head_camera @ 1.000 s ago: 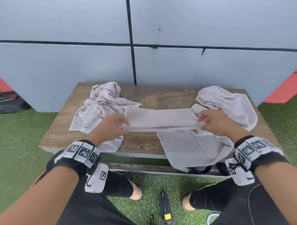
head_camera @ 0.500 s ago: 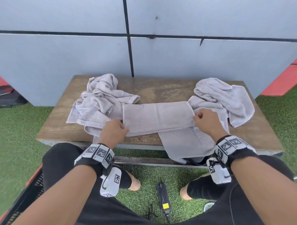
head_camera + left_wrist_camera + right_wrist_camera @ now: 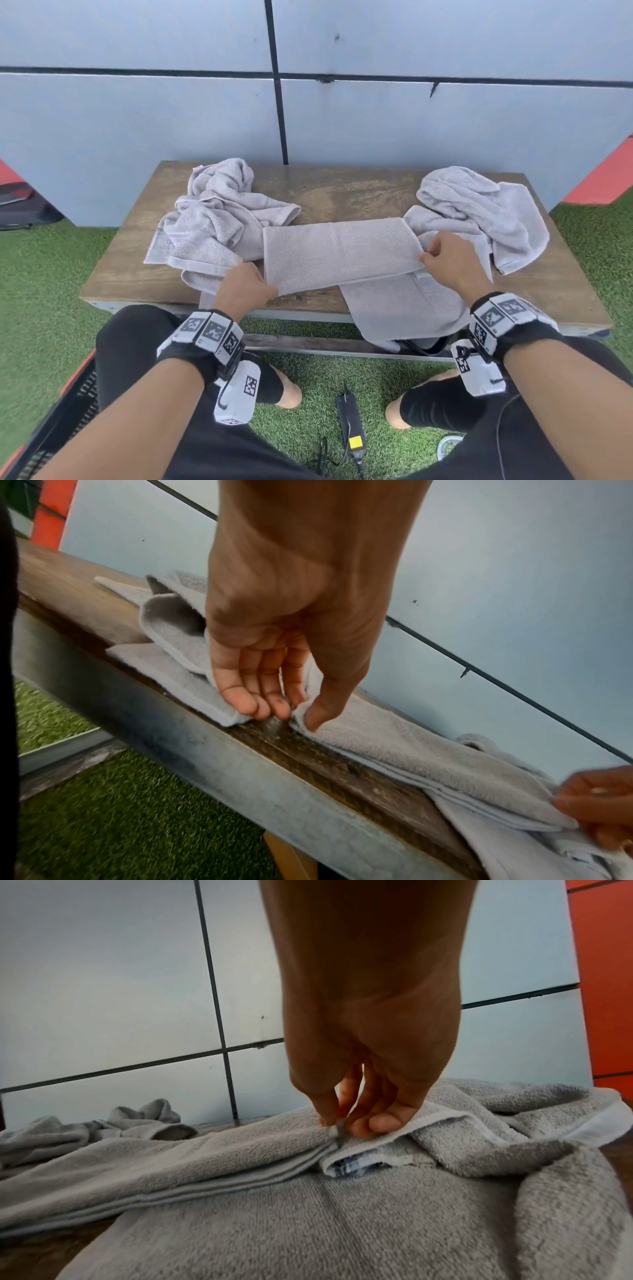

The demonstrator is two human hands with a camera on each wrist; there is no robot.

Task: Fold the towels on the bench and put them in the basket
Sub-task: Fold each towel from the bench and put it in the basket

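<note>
A grey towel folded into a long strip [image 3: 339, 255] lies flat across the middle of the wooden bench [image 3: 113, 277]. My left hand [image 3: 245, 291] pinches its near left corner [image 3: 301, 718] between thumb and fingers. My right hand [image 3: 448, 258] pinches its near right corner [image 3: 337, 1133]. Under the strip's right end lies another grey towel [image 3: 404, 308] that hangs over the bench's front edge. A crumpled towel [image 3: 212, 222] sits at the left, another [image 3: 479, 209] at the back right. A dark slatted basket [image 3: 68, 407] with an orange rim shows at the lower left, mostly hidden by my arm.
A grey panelled wall [image 3: 308, 120] stands right behind the bench. Green artificial turf [image 3: 41, 291] surrounds it. A black power adapter with a yellow label [image 3: 349, 425] lies on the turf between my knees. A steel rail [image 3: 308, 346] runs below the bench's front edge.
The folded strip has come down from just above the bench to lie flat on it. Both hands lowered with it and keep hold of its near corners.
</note>
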